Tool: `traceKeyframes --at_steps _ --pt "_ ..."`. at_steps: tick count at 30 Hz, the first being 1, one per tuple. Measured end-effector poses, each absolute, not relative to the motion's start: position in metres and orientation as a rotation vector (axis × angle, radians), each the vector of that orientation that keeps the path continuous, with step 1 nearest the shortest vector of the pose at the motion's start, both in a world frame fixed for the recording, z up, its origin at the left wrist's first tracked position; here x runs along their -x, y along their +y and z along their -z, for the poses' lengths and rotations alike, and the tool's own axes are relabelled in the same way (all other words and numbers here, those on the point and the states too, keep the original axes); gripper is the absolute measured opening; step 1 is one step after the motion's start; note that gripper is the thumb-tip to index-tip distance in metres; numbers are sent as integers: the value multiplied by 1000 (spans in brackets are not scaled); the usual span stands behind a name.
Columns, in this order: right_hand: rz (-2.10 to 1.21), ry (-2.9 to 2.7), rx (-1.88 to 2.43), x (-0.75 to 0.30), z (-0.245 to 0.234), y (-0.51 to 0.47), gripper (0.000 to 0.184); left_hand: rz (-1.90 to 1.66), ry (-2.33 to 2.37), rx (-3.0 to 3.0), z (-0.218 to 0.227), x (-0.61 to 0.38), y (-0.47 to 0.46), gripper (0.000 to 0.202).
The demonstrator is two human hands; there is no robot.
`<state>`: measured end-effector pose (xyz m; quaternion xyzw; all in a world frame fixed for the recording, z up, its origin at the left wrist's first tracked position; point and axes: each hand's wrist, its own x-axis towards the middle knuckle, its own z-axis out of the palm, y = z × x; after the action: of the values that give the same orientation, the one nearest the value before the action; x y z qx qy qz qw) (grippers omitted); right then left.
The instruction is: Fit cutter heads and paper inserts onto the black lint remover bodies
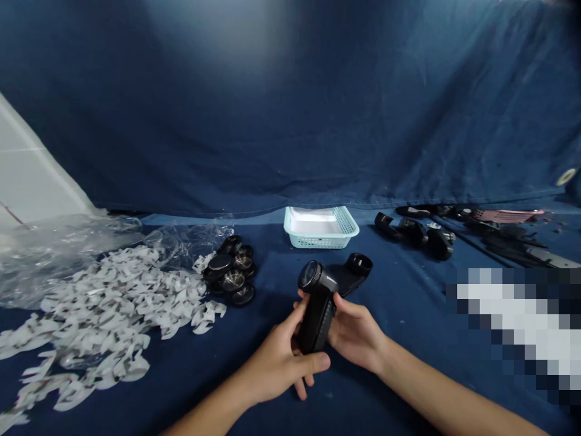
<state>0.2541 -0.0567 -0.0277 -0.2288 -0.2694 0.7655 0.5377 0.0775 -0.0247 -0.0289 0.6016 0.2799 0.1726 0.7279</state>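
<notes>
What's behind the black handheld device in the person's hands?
A black angled part with a round cup end, its near end covered by the black handheld device; farther back, a pale turquoise basket.

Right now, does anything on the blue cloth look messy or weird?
Yes: a messy spill of white curved scraps spreads over the blue cloth on the left, beside crumpled clear plastic, looking dumped rather than set out.

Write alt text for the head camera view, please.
The left hand and right hand hold a black handheld device with a round head over a dark blue cloth. Around it lie round black caps, white scraps, a pale blue basket and more black parts.
</notes>
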Motion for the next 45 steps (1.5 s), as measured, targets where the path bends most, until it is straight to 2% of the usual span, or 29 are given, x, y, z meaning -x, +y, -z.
traceKeyframes --at_steps 10,15,20,23,28,32,36,40,45 --pt "-1789 -669 539 -253 27 -56 50 -428 557 -1326 34 -78 -23 95" --pt "-1767 -711 574 -249 24 -57 46 -440 552 -1227 30 -77 -22 100" --pt "-1632 -835 669 -247 22 -61 43 -382 491 -1163 26 -72 -19 98" --pt "-1503 -912 766 -246 24 -63 43 -428 488 -1150 25 -72 -17 88" --pt "-1443 -1032 758 -246 29 -66 52 -679 573 -1493 18 -73 -19 58" --pt "-1403 -1056 823 -245 32 -69 65 -1016 789 -1897 13 -70 -21 55" --pt "-1107 -1138 969 -242 34 -71 76 -1037 799 -1970 15 -67 -23 56" --pt "-909 -1115 1048 -241 33 -71 74 -995 846 -1963 18 -68 -23 61" --pt "-832 -1149 1116 -242 33 -70 64 -1011 876 -2055 22 -69 -23 59"
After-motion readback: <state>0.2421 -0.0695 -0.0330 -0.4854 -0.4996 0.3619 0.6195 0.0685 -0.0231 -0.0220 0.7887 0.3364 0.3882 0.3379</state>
